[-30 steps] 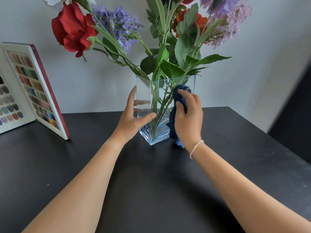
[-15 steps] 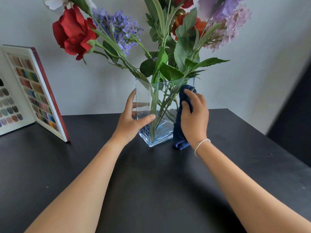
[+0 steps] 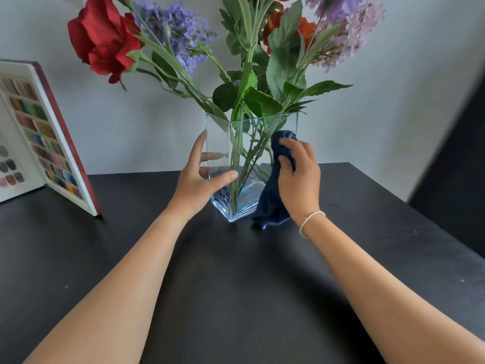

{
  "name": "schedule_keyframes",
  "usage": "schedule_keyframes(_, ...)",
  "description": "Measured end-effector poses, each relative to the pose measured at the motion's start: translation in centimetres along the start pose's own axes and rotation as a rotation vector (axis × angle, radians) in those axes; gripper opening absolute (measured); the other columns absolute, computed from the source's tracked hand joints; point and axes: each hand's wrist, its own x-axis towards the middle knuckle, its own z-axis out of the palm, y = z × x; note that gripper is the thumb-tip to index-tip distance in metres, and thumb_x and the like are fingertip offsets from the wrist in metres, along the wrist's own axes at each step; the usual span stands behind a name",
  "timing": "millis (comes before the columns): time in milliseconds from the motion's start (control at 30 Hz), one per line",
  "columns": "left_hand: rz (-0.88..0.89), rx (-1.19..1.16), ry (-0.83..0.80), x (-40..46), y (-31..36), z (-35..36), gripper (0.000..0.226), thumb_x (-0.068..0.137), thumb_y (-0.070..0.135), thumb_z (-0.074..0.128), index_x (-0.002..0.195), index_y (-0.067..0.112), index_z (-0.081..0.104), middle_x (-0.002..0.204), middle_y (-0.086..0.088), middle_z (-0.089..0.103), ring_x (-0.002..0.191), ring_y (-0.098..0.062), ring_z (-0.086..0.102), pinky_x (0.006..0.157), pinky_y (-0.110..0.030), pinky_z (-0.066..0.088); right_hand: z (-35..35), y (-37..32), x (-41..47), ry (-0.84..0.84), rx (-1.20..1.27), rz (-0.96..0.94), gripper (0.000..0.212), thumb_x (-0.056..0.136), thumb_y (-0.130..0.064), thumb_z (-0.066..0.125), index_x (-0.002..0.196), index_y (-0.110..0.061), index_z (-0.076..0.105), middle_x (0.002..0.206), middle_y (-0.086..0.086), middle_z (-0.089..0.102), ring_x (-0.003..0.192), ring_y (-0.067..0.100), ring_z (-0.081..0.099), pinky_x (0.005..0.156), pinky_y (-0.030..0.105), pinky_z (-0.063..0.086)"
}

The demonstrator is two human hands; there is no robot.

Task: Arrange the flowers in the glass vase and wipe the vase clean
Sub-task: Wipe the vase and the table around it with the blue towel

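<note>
Black tabletop under both arms. Glass vase with flowers upright between hands. Left hand braces vase's near-left corner, thumb on front face, grip wide. Right hand, grip clutching blue cloth, presses it against vase's right face.

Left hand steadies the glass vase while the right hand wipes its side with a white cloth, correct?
Not quite. In the head view the cloth is dark blue, not white. The rest stands: the left hand steadies the glass vase while the right hand wipes its side.
</note>
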Motion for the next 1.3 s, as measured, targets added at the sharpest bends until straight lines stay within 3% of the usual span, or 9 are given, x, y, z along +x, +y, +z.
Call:
schedule_keyframes(67,0.0,-0.003,-0.005,0.0,-0.1,0.0,0.086,0.063,0.042,0.072,0.131,0.053,0.02,0.11,0.019,0.054,0.081,0.01,0.061,0.066,-0.002,0.044,-0.1,0.7,-0.5,-0.013,-0.016,0.05,0.028,0.086,0.004,0.046,0.108,-0.007,0.059,0.106,0.002,0.052,0.091,0.007,0.046,0.076,-0.003,0.029)
schedule_keyframes(200,-0.017,-0.023,-0.009,0.1,-0.2,-0.2,0.086,0.063,0.042,0.073,0.13,0.054,0.021,0.109,0.02,0.055,0.08,0.01,0.061,0.067,-0.002,0.043,0.5,0.5,-2.6,-0.154,-0.078,-0.086,0.025,0.084,0.006,0.048,0.101,-0.006,0.062,0.106,0.008,0.059,0.091,0.008,0.049,0.079,0.002,0.034)
schedule_keyframes(267,-0.029,-0.025,-0.018,0.2,-0.3,-0.4,0.09,0.063,0.042,0.073,0.135,0.05,0.021,0.109,0.022,0.055,0.082,0.009,0.062,0.068,-0.004,0.045,0.4,0.2,-3.3,-0.265,-0.112,-0.178,0.026,0.083,0.007,0.049,0.1,-0.005,0.065,0.106,0.01,0.062,0.093,0.02,0.057,0.08,0.018,0.044)
schedule_keyframes(367,-0.048,-0.012,-0.027,0.2,-0.3,-0.5,0.093,0.062,0.045,0.073,0.137,0.05,0.019,0.109,0.024,0.056,0.087,0.005,0.062,0.07,-0.007,0.047,0.2,-0.3,-4.1,-0.417,-0.222,-0.311,0.029,0.08,0.009,0.05,0.098,-0.007,0.067,0.103,0.008,0.065,0.09,0.033,0.061,0.069,0.04,0.052)
schedule_keyframes(500,-0.053,0.0,-0.022,0.2,-0.1,-0.6,0.094,0.063,0.045,0.072,0.139,0.048,0.018,0.114,0.019,0.055,0.097,-0.01,0.061,0.078,-0.016,0.045,0.5,-0.6,-5.3,-0.651,-0.488,-0.47,0.038,0.076,0.006,0.047,0.099,-0.017,0.067,0.102,0.003,0.064,0.082,0.031,0.055,0.052,0.035,0.046)
schedule_keyframes(633,-0.046,0.0,-0.017,0.1,0.0,-0.7,0.093,0.065,0.042,0.071,0.141,0.045,0.017,0.116,0.014,0.055,0.096,-0.01,0.06,0.075,-0.014,0.047,1.6,-0.6,-6.3,-0.793,-0.643,-0.518,0.043,0.08,0.003,0.041,0.109,-0.021,0.061,0.106,-0.001,0.056,0.087,0.024,0.045,0.049,0.028,0.027)
schedule_keyframes(833,-0.001,0.039,0.031,-0.1,0.2,-0.4,0.089,0.067,0.038,0.07,0.141,0.039,0.021,0.109,0.015,0.054,0.094,-0.011,0.057,0.068,-0.003,0.045,1.1,-0.1,-5.9,-0.782,-0.706,-0.48,0.043,0.081,-0.001,0.042,0.108,-0.028,0.06,0.105,-0.004,0.055,0.088,0.022,0.045,0.046,0.025,0.019)
schedule_keyframes(1133,0.004,0.041,0.046,0.0,0.2,-0.3,0.086,0.065,0.041,0.071,0.137,0.044,0.023,0.107,0.018,0.055,0.086,-0.008,0.06,0.064,-0.004,0.045,-1.8,3.7,-2.6,-0.648,-0.81,-0.219,0.037,0.084,-0.008,0.047,0.1,-0.037,0.064,0.108,-0.012,0.058,0.1,0.018,0.049,0.058,0.026,0.029)
schedule_keyframes(1300,-0.003,0.044,0.045,0.0,0.2,-0.3,0.089,0.064,0.04,0.071,0.139,0.041,0.023,0.107,0.019,0.056,0.077,0.006,0.061,0.064,-0.005,0.045,-2.7,5.2,-1.5,-0.576,-0.807,-0.128,0.036,0.083,-0.006,0.047,0.096,-0.033,0.067,0.105,-0.009,0.061,0.102,0.02,0.05,0.062,0.027,0.031)
